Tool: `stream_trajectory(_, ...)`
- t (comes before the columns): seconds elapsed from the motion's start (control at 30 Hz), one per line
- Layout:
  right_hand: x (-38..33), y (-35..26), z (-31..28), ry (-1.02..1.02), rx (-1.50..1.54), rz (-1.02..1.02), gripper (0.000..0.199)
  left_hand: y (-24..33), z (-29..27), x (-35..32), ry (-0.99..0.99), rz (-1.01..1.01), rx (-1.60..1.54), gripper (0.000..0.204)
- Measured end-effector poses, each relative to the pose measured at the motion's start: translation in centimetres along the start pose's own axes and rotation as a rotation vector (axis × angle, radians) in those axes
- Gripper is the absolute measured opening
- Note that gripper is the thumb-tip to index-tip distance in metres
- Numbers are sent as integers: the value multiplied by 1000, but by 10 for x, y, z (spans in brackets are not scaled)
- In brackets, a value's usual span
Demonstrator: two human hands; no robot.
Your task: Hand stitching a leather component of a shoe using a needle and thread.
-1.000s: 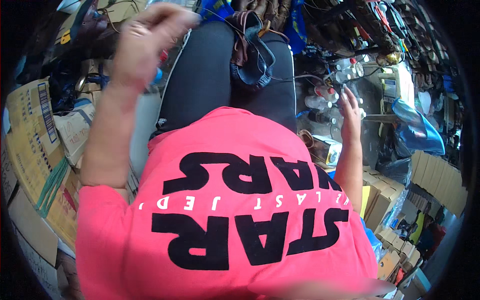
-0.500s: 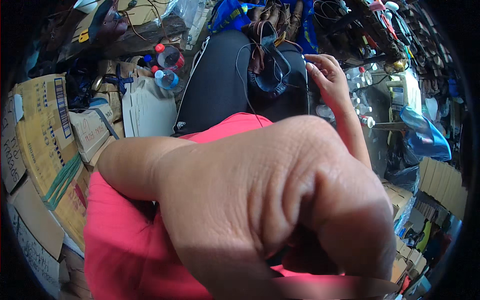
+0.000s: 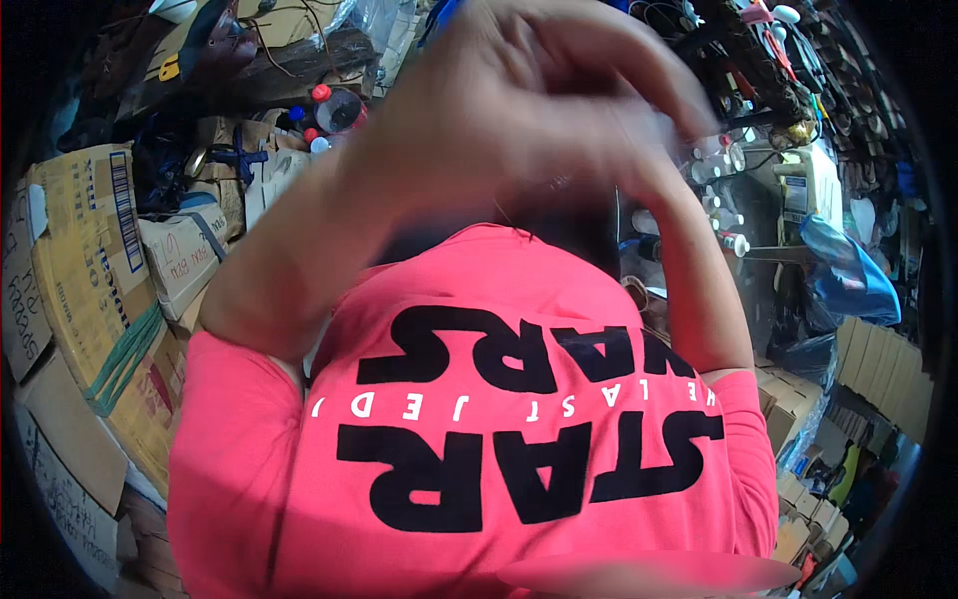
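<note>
My left hand (image 3: 499, 110), smeared by motion, is raised large in front of my lap. Its fingers curve over towards the right, but their grip is too blurred to read. Behind it, my right hand (image 3: 649, 165) is mostly covered; only the wrist side shows, so its fingers are hidden. Both hands overlap in the picture, and I cannot tell whether they touch. A thin dark thread (image 3: 504, 213) shows faintly below them, close to the hem of my pink shirt (image 3: 479, 255). The dark shoe on my lap is now covered by the hands.
Taped cardboard boxes (image 3: 95, 290) stand along the left. Plastic bottles (image 3: 337, 110) with red and blue caps sit beyond my left arm. More clear bottles (image 3: 723, 175) line the right, near a blue plastic bag (image 3: 858, 275). Stacked cardboard (image 3: 883, 374) lies farther right.
My left hand has swung from close in front of my chest away towards my lap, covering the shoe and much of my right hand. The shirt front is now uncovered.
</note>
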State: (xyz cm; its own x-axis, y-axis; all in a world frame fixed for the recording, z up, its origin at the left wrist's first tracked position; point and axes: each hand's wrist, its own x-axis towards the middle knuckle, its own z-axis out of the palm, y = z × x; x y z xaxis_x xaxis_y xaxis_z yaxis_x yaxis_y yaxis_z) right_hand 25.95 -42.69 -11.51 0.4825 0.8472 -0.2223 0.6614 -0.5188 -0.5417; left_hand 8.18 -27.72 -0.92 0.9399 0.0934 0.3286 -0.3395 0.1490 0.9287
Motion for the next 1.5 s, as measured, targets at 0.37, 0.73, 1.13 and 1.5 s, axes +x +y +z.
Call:
stream_trajectory(0.37, 9, 16, 36, -147, 325, 4, 47, -170, -115, 62, 172, -702, 1445, 72)
stream_trajectory(0.73, -20, 9, 37, -4, 324, 101, 33, -172, -170, 26, 168, -391, 1216, 29)
stream_trajectory(1.13, -13, 3, 53, 70, 331, 364, 39, -168, -83, 18, 129, 61, 1217, 25)
stream_trajectory(1.5, 5, 14, 41, -5, 379, 211, 31, -100, -85, -16, -320, -437, 824, 17)
